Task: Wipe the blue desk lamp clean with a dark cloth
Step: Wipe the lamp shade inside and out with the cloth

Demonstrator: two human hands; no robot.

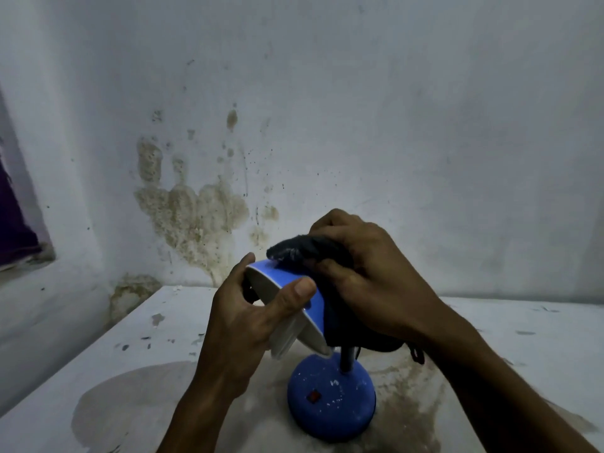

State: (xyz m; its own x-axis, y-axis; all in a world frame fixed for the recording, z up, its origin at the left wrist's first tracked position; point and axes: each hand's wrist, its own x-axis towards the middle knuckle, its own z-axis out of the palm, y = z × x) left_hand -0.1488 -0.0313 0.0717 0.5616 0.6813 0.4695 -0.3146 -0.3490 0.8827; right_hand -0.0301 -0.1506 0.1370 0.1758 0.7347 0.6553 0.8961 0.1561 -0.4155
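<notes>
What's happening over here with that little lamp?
A person is cleaning a blue desk lamp that stands on a stained white table. The left hand grips the rim of the tilted lamp shade to steady it, thumb on the blue outside. The right hand holds a bunched dark cloth and presses it on top of the shade. The round base is speckled with white marks.

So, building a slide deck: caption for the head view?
Left hand steadies the lamp shade while right hand wipes it with a cloth.
</notes>
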